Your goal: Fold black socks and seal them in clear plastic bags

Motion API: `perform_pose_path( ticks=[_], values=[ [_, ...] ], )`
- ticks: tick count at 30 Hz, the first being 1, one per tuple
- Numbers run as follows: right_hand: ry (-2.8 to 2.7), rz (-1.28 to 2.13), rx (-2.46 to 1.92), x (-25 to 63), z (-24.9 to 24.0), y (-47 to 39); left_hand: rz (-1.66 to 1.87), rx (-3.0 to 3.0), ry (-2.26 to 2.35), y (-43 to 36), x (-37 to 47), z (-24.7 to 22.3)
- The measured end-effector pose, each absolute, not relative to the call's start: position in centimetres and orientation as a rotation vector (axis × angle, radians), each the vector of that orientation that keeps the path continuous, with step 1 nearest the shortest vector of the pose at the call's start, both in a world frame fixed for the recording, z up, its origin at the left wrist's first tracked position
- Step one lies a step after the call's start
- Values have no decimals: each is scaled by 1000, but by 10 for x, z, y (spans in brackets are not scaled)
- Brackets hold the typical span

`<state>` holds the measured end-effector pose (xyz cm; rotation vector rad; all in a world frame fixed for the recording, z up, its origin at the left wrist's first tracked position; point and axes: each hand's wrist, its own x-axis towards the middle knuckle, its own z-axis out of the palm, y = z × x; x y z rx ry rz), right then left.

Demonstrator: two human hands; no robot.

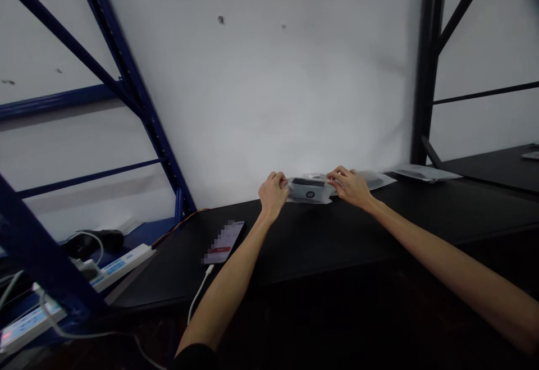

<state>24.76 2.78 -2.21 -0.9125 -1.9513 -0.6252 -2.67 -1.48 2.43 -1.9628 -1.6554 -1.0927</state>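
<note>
Presently, the left hand [273,192] sits just right of the frame's centre, fingers curled closed on the left end of a clear plastic pouch [310,190] that holds a dark, flat item with a small round mark on its face. The right hand [350,186] is just to the right of it, fingers bent and pinching the pouch's right end. Both forearms stretch out from the lower edge of the frame, and the pouch is held between the two hands, low over the far edge of the black surface [337,235], close to the white wall [273,78].

Behind the right hand, further clear pouches [377,178] lie flat on the surface, partly hidden by the hand. Further right, near the dark upright post [425,67], another flat pouch [423,173] lies well apart from the held one.

Left of and below the left hand, a phone [224,242] lies face up on the surface with its screen lit, a white cable [197,297] running from its lower end toward the bottom of the frame.

In the lower left of the frame, white power strips [118,266] and loose cables rest on a lower shelf of the blue metal rack [126,72], whose struts cross the upper left.
</note>
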Motion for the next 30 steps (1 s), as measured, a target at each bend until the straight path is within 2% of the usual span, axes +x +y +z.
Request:
perform_pose_path(
  ticks=[9, 19, 25, 30],
  values=[
    [-1903, -548, -963, 257, -21, 32, -1134, -1861, -1708, -9, -40, 28],
    [-1953, 281, -887, 268, -36, 50, -1232, -2075, -1650, -9, -33, 14],
    [-1979, 517, -801, 262, -37, 46, -1245, -2218, -1341, -17, -23, 10],
    [-2000, 553, -779, 259, -37, 40, -1136, -2282, -1223, -24, -12, 9]
  ],
)
